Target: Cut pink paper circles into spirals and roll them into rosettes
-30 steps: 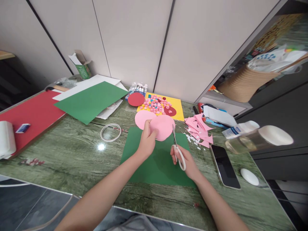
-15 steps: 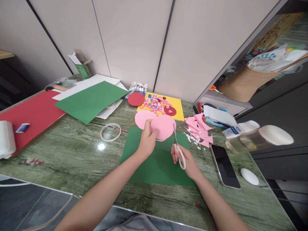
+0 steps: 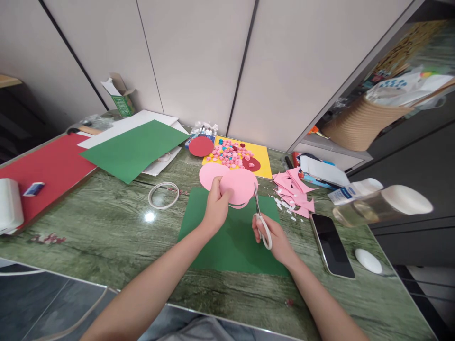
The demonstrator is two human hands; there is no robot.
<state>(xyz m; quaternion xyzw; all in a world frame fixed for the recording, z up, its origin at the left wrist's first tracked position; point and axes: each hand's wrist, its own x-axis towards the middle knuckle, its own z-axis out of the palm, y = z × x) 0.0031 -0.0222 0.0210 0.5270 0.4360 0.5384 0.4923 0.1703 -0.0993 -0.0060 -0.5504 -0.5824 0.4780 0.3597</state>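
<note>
My left hand (image 3: 218, 206) pinches a round piece of pink paper (image 3: 240, 185) above a green sheet (image 3: 227, 246). In my right hand (image 3: 272, 234) are white-handled scissors (image 3: 266, 233), their blades upright at the right edge of the pink paper. Another pink paper circle (image 3: 210, 175) shows behind my left hand, partly covered. A thin curved strip of the pink paper hangs at the lower edge of the held piece. Pink paper scraps (image 3: 293, 189) and tiny white bits lie right of the green sheet.
A yellow sheet (image 3: 263, 158) carries many small pink, blue and red balls. A red circle (image 3: 201, 147) leans near it. Left are a tape roll (image 3: 163, 195), a large green sheet (image 3: 137, 147) and a red sheet (image 3: 42, 166). A phone (image 3: 332, 245) and a bottle (image 3: 359, 208) stand right.
The held pink paper and my left hand have shifted slightly left. The scissors have moved a little left and down with my right hand, staying at the paper's right edge.
</note>
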